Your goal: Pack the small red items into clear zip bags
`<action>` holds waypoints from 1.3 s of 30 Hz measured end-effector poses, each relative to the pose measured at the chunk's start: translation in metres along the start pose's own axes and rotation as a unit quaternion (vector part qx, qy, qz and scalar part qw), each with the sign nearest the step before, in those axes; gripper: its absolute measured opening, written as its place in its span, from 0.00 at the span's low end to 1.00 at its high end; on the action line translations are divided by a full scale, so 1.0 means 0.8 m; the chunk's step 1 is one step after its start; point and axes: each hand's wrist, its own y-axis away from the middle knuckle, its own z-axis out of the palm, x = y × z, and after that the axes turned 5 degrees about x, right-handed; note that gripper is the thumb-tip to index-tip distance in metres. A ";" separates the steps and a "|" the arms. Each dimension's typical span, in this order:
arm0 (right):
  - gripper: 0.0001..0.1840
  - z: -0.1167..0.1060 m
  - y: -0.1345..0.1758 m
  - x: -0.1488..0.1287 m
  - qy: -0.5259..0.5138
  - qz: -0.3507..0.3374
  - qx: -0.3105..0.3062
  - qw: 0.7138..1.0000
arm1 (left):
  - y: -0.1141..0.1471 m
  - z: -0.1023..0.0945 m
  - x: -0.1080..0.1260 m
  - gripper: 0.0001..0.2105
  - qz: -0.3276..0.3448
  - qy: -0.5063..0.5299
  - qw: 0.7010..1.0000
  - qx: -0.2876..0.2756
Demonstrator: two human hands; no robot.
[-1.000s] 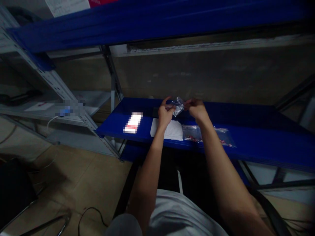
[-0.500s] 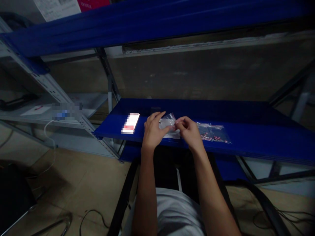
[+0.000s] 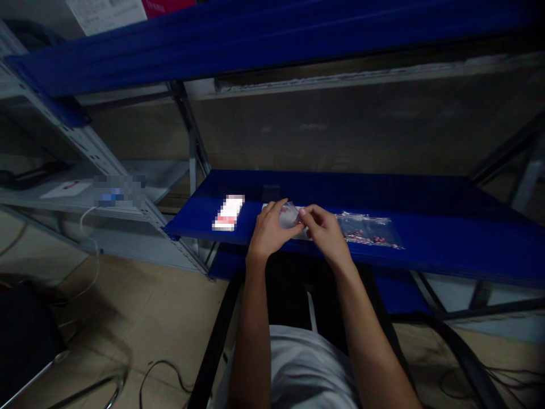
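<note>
A small clear plastic bag (image 3: 289, 216) is between my two hands above the shelf's front part. My left hand (image 3: 272, 227) curls around its left side, fingers over the top and thumb along the near edge. At the bag's right end, my right hand (image 3: 321, 224) pinches the plastic between thumb and forefinger. Something white and flat (image 3: 307, 234) shows beneath the hands, mostly covered. Just right of my right hand lies a larger clear bag (image 3: 370, 230) with several small reddish pieces inside.
The blue shelf (image 3: 447, 227) carries a bright, pixelated phone-like rectangle (image 3: 229, 212) at the left and a small dark square (image 3: 271, 192) farther back. A blue beam (image 3: 272, 40) crosses overhead. A metal upright (image 3: 102, 153) stands at left, beside a grey shelf (image 3: 166, 173).
My left hand's fingers have closed further over the small bag, and its raised corner sits lower. My right hand keeps its pinch. The view has shifted slightly.
</note>
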 end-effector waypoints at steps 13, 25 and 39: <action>0.21 -0.008 0.004 -0.003 0.005 0.026 -0.104 0.994 | 0.000 0.003 -0.014 0.29 0.006 0.047 0.998 -0.032; 0.22 -0.012 0.006 -0.007 0.163 -0.088 -0.050 0.982 | -0.001 0.007 -0.023 0.22 -0.009 0.079 0.994 -0.073; 0.25 -0.013 0.009 -0.008 0.161 -0.088 -0.070 0.980 | -0.001 0.002 -0.026 0.19 -0.005 0.081 0.995 -0.063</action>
